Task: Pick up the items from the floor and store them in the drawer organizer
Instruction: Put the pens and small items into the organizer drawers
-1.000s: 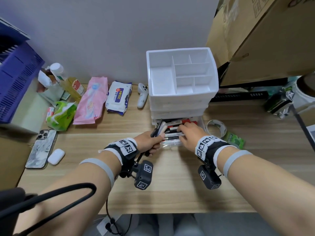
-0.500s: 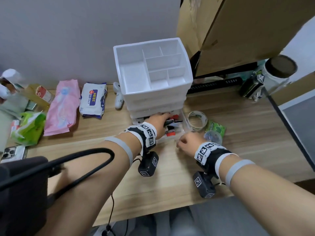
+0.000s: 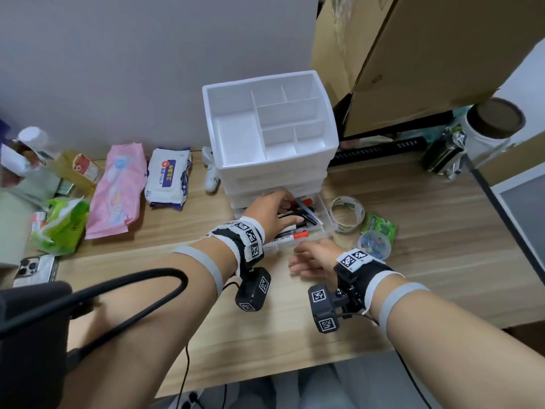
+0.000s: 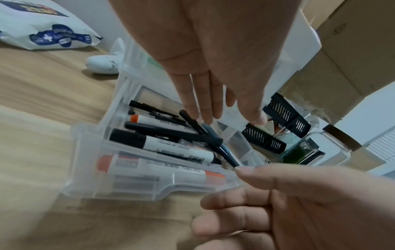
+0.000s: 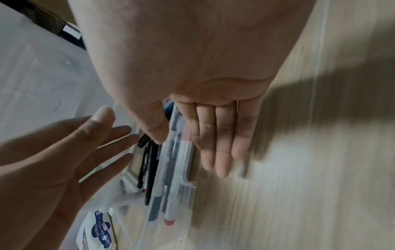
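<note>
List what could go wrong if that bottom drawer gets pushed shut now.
1. One dark pen lies slanted across the other markers in the open drawer; it may catch on the organizer and jam.
2. The left hand is flat over the pens inside the drawer, so its fingers could get pinched.
3. The tape roll sits right beside the drawer and could get knocked by the right hand.

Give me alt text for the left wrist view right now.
The left hand reaches with straight fingers over the pens and markers piled in the pulled-out clear drawer. The right hand sits at the drawer's front corner, holding nothing.
</note>
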Tool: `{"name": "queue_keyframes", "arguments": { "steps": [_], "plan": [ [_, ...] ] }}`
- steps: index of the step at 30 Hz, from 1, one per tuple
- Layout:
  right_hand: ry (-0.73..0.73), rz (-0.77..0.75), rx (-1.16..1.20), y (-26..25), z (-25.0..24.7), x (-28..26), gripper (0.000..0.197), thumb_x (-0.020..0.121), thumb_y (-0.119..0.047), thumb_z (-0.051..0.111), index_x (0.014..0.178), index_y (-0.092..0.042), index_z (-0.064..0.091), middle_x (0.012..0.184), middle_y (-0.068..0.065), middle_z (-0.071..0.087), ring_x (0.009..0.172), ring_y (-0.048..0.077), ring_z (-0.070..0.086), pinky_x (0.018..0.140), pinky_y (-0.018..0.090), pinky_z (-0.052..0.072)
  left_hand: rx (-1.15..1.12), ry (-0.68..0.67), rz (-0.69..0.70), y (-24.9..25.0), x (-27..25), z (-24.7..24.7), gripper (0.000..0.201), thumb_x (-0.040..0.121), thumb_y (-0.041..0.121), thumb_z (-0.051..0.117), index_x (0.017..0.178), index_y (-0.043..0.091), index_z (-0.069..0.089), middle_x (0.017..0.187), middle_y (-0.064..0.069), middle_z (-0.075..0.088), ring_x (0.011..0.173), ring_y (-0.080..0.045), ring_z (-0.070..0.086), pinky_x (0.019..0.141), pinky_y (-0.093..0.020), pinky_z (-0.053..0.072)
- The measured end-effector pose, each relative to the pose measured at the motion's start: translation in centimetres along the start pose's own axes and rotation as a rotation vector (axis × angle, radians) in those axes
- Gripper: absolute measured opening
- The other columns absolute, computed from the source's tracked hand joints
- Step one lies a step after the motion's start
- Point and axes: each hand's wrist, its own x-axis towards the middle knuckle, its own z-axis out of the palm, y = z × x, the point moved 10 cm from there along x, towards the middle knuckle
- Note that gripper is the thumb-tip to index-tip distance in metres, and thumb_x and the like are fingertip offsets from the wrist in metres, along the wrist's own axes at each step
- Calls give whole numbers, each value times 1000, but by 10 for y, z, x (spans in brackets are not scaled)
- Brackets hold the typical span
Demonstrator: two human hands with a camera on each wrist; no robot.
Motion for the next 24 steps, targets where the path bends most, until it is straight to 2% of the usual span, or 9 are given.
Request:
{"name": "queue_keyframes", "arguments": {
  "steps": [3,5,8,10,12,14,16,20,24],
  "plan": [
    [17,33,-21,0,0,2,29,97,-29,53,109,-4,63,99,14,76,92,29,74,83,36,56,-140,113,-77,-16,-9,-21,30,83,46,73,89,17,67,84,1,72,79,-17,68,76,-34,58],
    [13,42,-18,-4,4,3,31,97,-29,52,109,-3,63,95,13,77,90,27,75,79,34,57,-221,164,-277,-53,-17,-35,41,83,55,68,80,14,68,72,-2,71,72,-23,68,73,-37,60],
    [1,45,94,-10,11,5,27,98,-24,53,104,-1,63,97,16,76,91,27,74,82,34,59,-333,302,-534,-105,-37,-60,53,71,60,75,92,12,65,84,0,70,85,-25,68,82,-40,58],
    [-3,49,178,-12,16,10,24,97,-24,54,99,-1,62,94,17,76,88,28,75,74,33,60,-382,371,-495,-107,-40,-76,76,66,52,85,121,14,50,115,-1,60,107,-22,60,92,-35,50],
    [-16,66,246,-11,21,15,25,98,-26,54,97,-2,61,87,15,77,81,25,75,65,29,58,-508,372,-317,-87,-32,-85,97,64,44,90,140,20,35,133,1,50,121,-16,52,101,-33,46],
    [-27,70,290,-13,25,18,26,98,-27,54,97,-2,61,84,14,77,77,23,75,65,29,57,-577,369,-213,-75,-23,-90,100,62,49,90,142,25,36,136,3,53,124,-13,53,105,-35,46],
    [-31,61,323,-18,27,21,26,98,-26,55,99,-1,61,88,16,76,82,25,75,71,31,58,-610,388,-224,-75,-17,-94,92,66,54,85,139,24,39,131,3,57,119,-10,57,103,-34,48],
    [-45,40,359,-24,28,28,27,98,-26,56,102,0,61,95,16,76,88,25,74,78,33,59,-521,415,-260,-77,-11,-108,66,83,46,74,134,18,42,123,2,62,109,-11,61,87,-21,47],
    [-41,-16,419,-29,24,36,30,97,-27,57,107,0,62,98,14,77,91,22,75,74,30,59,-409,379,-222,-86,-5,-119,53,86,41,72,130,24,47,122,0,65,104,-13,63,91,-36,55]
  ]
}}
